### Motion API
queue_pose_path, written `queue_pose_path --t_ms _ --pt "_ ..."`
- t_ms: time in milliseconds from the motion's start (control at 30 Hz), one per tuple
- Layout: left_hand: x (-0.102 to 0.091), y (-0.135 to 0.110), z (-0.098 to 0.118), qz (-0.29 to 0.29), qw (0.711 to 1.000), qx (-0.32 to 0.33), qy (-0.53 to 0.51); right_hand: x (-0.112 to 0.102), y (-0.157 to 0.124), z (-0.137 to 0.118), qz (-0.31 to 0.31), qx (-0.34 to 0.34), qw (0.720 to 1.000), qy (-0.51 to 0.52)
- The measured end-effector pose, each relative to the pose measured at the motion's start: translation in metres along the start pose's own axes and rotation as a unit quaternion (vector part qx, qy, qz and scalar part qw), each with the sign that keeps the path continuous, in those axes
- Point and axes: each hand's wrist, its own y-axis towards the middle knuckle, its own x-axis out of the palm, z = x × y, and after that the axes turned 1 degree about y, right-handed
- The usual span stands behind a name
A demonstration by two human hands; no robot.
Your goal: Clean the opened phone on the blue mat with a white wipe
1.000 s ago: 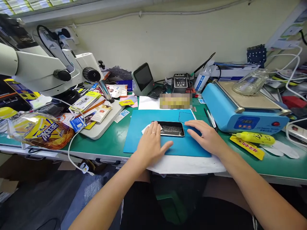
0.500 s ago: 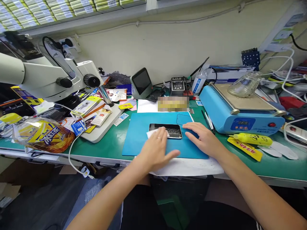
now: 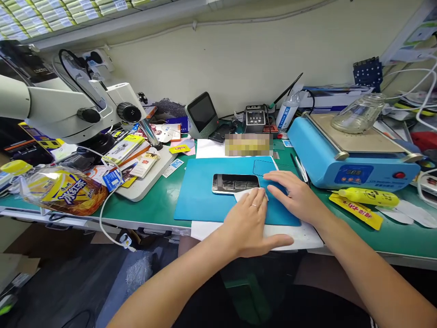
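Note:
A phone (image 3: 232, 183) lies flat on a blue mat (image 3: 198, 209), its dark screen side up with bright reflections. My left hand (image 3: 247, 221) is at its lower right, fingers laid together over a white wipe (image 3: 240, 195) and holding it under them, thumb stretched out to the right. Most of the wipe is hidden by these fingers. Just right of the phone, my right hand (image 3: 293, 193) rests over the mat, fingers apart and with nothing held. Behind it a thin dark rounded outline (image 3: 261, 161) shows on the mat.
At the right stands a blue heating machine (image 3: 310, 155) with a glass jar (image 3: 358, 114) on top. To the left are a microscope (image 3: 78, 111) and a large tea bottle (image 3: 64, 189). A yellow tube (image 3: 370, 197) lies on the right. Tweezers (image 3: 301, 169) lie beside the mat.
My left hand has slid right with the wipe, from the phone's left part to its lower right corner, uncovering the screen. My right hand stays beside the phone. The view has shifted slightly.

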Motion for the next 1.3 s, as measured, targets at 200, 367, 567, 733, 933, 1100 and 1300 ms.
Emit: queue_pose_path --t_ms 200,367,567,733,933,1100,1300 --pt "-0.014 -0.02 -0.056 -0.001 0.997 -0.076 0.02 0.0 0.001 -0.006 -0.006 -0.015 1.0 0.005" --pt "-0.008 0.027 -0.048 0.018 0.993 -0.118 0.017 0.0 0.0 -0.004 -0.002 -0.014 1.0 0.01" --pt "-0.002 0.02 -0.009 0.013 1.0 -0.007 -0.018 0.0 -0.002 0.003 0.007 -0.017 1.0 0.002" --pt "-0.008 -0.013 -0.042 0.011 0.999 -0.042 0.004 -0.002 -0.001 -0.002 -0.007 -0.018 1.0 0.009" --pt "-0.013 0.028 -0.064 0.036 0.989 -0.144 0.024 -0.002 0.0 -0.003 -0.01 -0.012 1.0 0.008" --pt "0.004 0.038 -0.018 0.056 0.996 -0.07 0.0 -0.001 0.0 0.003 -0.013 -0.004 1.0 0.006" --pt "0.007 -0.006 -0.03 0.056 0.998 -0.037 0.016 0.0 0.001 0.0 -0.027 -0.001 1.0 0.004"
